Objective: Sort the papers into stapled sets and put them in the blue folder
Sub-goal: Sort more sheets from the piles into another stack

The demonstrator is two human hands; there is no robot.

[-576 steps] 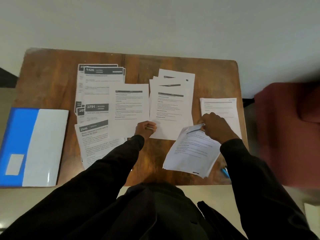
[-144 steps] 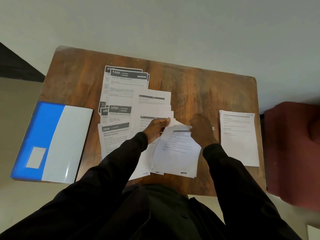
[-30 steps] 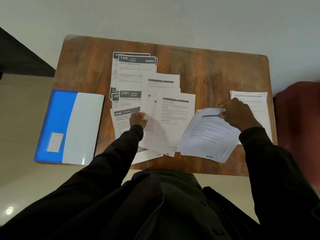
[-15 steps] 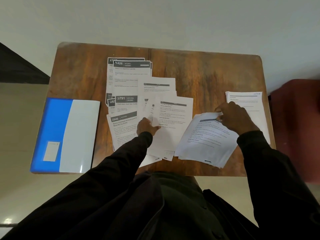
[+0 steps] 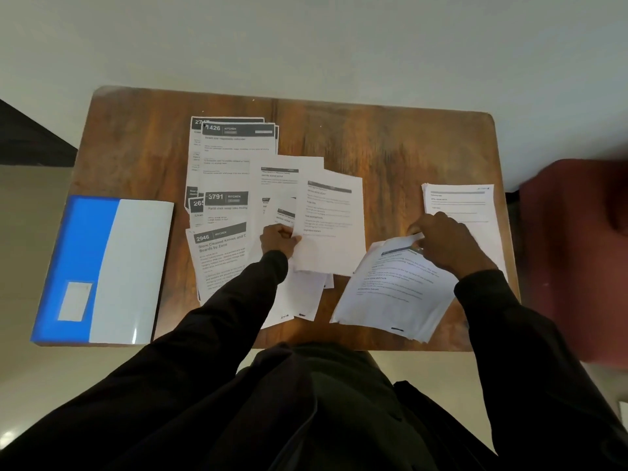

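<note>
On the wooden table (image 5: 390,144) lie several groups of printed papers. At the left are sheets with dark numbered headers (image 5: 234,147). In the middle, my left hand (image 5: 279,240) pinches the left edge of a white sheet (image 5: 331,226) that lies over other overlapping sheets. At the front right is a tilted stack of papers (image 5: 390,294); my right hand (image 5: 445,243) pinches the top corner of its upper sheet. Another sheet (image 5: 465,205) lies at the far right. The blue and white folder (image 5: 102,266) lies shut at the left edge.
The folder and the right stack overhang the table's front edge. A dark red chair (image 5: 577,260) stands right of the table. Bare wood shows along the far side and between the middle and right papers.
My left hand has taken hold of the middle sheet's edge and shifted it slightly. My right hand has lifted the corner of the stack's top sheet.
</note>
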